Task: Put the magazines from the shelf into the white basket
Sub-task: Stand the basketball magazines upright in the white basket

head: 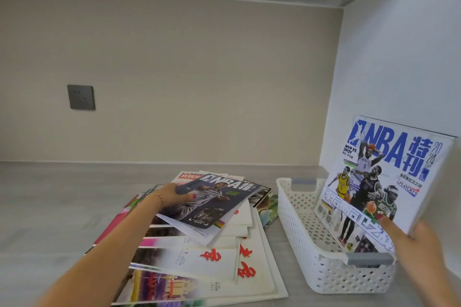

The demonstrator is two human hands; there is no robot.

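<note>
The white basket (pixel 324 252) sits at lower right of the grey shelf (pixel 62 202), close to the side wall (pixel 399 57); bare shelf stretches left and behind. The right hand (pixel 419 239) pinches a white NBA magazine (pixel 389 177), thumb on the cover, its lower edge inside the basket. Centre frame, the left hand (pixel 172 194) grips a dark NBA magazine (pixel 214 202), thumb on top, above the magazine pile (pixel 199 257).

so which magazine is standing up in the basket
The white NBA magazine, held upright by the right hand in the basket. The others lie flat in the pile.
</note>
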